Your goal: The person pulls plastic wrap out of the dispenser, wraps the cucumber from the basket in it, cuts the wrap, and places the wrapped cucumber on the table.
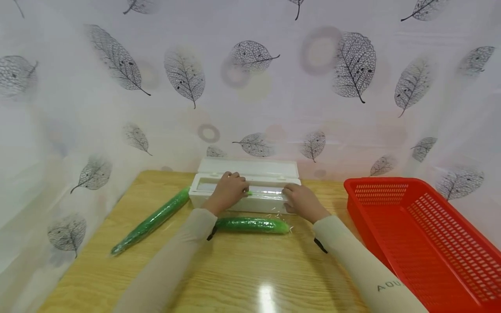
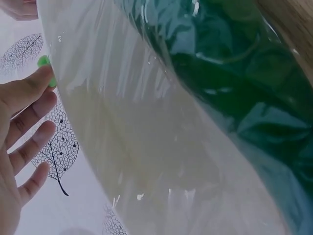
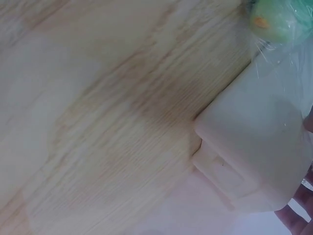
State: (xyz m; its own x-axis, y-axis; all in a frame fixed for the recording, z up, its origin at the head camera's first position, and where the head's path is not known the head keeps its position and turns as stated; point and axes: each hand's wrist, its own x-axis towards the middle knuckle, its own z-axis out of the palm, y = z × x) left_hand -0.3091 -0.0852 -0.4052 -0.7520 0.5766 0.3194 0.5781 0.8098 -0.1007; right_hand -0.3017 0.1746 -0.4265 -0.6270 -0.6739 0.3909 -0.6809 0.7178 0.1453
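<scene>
A white cling film dispenser box (image 1: 270, 204) stands at the back of the table with its lid (image 1: 246, 167) raised. My left hand (image 1: 230, 191) is over the box's middle, thumb and finger pinching a small green slide cutter (image 2: 45, 61) at its edge. At the right end, my right hand (image 1: 307, 202) grips the box, fingers over the top and thumb at the front. Clear film (image 2: 146, 147) hangs down the box's front to a cucumber (image 1: 252, 225) lying just before it. The left wrist partly covers this cucumber's left end.
A second film-wrapped cucumber (image 1: 152, 221) lies slanted on the left of the wooden table (image 1: 235, 269). On the right stands a red plastic basket (image 1: 372, 234), close to my right forearm. A leaf-patterned curtain (image 1: 250, 100) hangs behind the table.
</scene>
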